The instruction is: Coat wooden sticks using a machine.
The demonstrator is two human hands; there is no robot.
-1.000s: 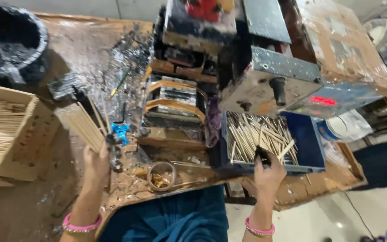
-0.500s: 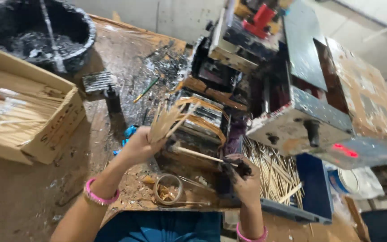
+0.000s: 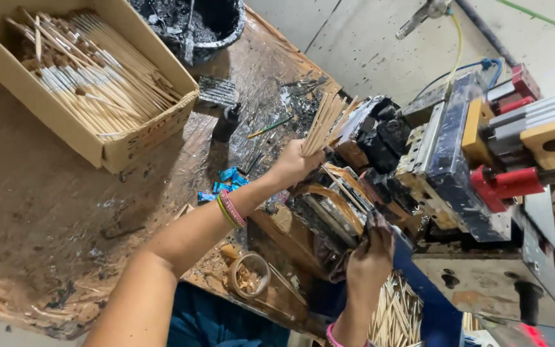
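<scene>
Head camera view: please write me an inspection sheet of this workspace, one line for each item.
Surface: worn brown wooden table, stained dark, with scraps.
Job's things: bundle of thin pale wooden sticks; grimy metal machine; more sticks in blue tray.
Clutter: cardboard box of sticks, black bucket, small round tape roll.
Hands: left hand grips the bundle; right hand at the machine, fingers blackened.
Cables: yellow and blue hoses behind machine.
Surroundings: pale concrete floor.
</scene>
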